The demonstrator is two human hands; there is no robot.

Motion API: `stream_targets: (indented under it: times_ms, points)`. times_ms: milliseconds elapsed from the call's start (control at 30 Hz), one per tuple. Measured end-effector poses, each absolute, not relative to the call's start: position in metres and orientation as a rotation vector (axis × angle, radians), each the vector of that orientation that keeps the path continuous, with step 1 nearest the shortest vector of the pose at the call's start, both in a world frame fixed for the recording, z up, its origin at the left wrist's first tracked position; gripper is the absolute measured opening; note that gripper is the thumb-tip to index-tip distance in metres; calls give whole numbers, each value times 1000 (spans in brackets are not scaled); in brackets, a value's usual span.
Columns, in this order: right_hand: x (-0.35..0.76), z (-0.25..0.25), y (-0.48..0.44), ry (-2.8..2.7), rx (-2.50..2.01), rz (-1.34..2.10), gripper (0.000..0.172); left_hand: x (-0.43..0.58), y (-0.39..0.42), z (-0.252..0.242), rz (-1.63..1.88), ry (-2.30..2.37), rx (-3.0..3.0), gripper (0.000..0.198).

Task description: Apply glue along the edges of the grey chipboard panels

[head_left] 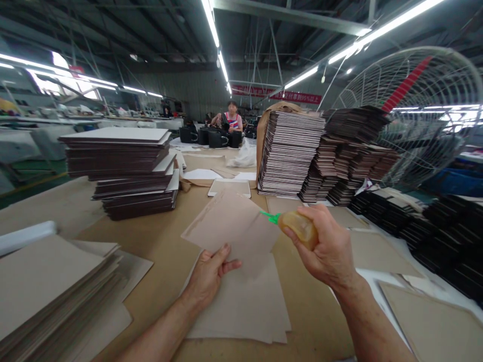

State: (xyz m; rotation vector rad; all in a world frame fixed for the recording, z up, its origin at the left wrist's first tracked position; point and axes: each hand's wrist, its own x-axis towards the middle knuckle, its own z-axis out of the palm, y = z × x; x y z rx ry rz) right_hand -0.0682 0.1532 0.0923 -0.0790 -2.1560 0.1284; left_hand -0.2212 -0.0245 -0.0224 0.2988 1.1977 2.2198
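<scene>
My left hand [211, 274] grips the near edge of a beige sheet [230, 218], thumb on top, and holds it tilted over other beige sheets [241, 306] on the brown table. In my right hand [328, 246] is a squeeze bottle [300, 227] of yellowish contents, its green nozzle pointing left over the sheet's right corner. A wet-looking line runs along the sheet's upper left edge.
Beige sheets [45, 281] are piled at the near left. Behind them rises a stack of dark boards [116, 156]. Tall board stacks [290, 151], black piles [449, 236] and a large fan [415, 110] stand right. A person [232, 120] sits beyond.
</scene>
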Motion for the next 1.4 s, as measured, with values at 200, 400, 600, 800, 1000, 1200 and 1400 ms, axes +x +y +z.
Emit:
stream_targets:
  times_ms: [200,400,600,800,1000,1200,1400]
  points:
    - [-68,91,151,-2116,-70,165,38,-222,-23,-29,2188,1194,328,24]
    - [-63,85,155,-2156,-99,145,37,-224,-26,-27,2221,1202,298,24]
    - [-53,77,159,-2133,-144,162,38,-223,-24,-26,2214,1205,251,24]
    - [-54,82,159,-2140,-119,183,38,-224,-26,-29,2208,1230,261,26]
    - [-56,81,156,-2098,-93,211,40,-223,-26,-29,2199,1224,278,23]
    - [-46,72,161,-2170,-185,184,36,-227,-28,-27,2242,1217,230,24]
    - [-46,76,158,-2131,-127,187,39,-223,-28,-25,2218,1229,219,26]
